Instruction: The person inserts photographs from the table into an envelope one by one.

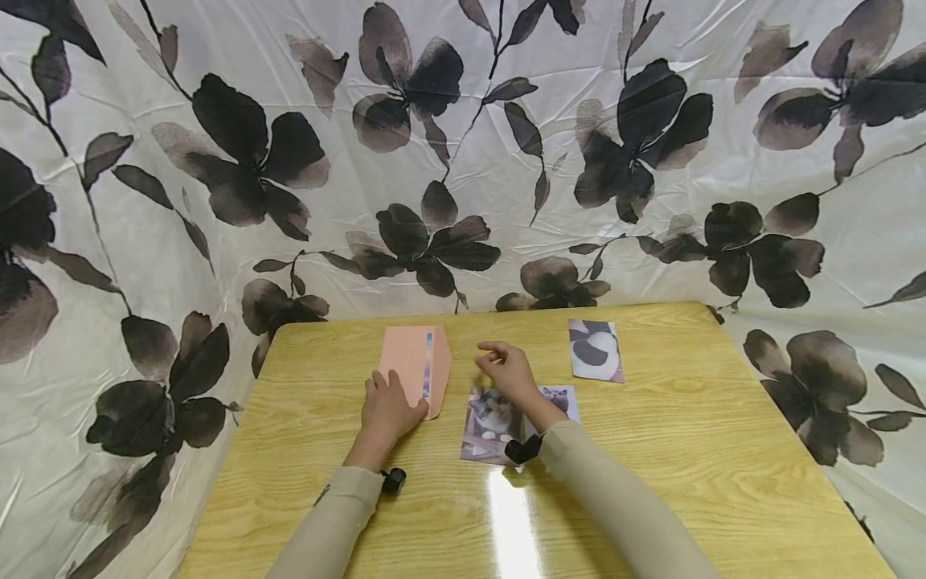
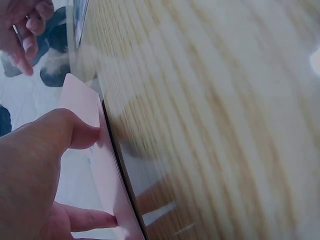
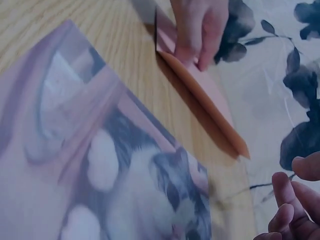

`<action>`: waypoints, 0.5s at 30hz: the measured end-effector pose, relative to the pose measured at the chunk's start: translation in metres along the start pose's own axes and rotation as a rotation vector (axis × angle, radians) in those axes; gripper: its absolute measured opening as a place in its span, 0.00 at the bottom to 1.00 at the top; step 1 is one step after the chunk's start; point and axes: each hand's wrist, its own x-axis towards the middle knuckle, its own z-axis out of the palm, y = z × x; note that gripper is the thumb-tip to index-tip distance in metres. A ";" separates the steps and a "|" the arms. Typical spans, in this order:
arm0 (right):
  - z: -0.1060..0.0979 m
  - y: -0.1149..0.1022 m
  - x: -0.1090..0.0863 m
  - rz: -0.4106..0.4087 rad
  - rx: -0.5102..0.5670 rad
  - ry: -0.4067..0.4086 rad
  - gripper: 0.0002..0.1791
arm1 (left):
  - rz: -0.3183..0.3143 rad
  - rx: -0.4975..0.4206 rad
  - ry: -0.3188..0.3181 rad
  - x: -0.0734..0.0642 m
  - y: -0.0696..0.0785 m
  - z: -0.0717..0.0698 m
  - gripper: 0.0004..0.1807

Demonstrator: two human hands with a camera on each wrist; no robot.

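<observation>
Pink, its flap open, one envelope point(image 1: 401, 354) lay under the resting fingers of the left hand point(image 1: 391, 408), toward the surface's point(image 1: 687, 434) far-left corner, a printed strip point(image 1: 428, 366) showing at its mouth. Loosely bent, the right hand point(image 1: 509, 374) held nothing, partly hiding two cat pictures point(image 1: 486, 425); a third picture point(image 1: 597, 351) lay near the far edge.

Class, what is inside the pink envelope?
A bluish-purple strip, apparently a picture's edge, shows at the opening of the pink envelope; the rest is covered, so its subject cannot be told.
</observation>
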 end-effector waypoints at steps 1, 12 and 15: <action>-0.003 0.000 -0.001 0.005 0.002 0.006 0.17 | 0.000 0.002 -0.001 0.000 0.000 0.000 0.52; -0.032 0.010 -0.003 -0.031 -0.025 0.065 0.16 | 0.002 0.007 0.000 -0.001 0.000 -0.001 0.51; -0.042 0.011 -0.005 -0.034 -0.036 0.076 0.15 | 0.003 0.010 0.001 -0.001 0.000 -0.001 0.51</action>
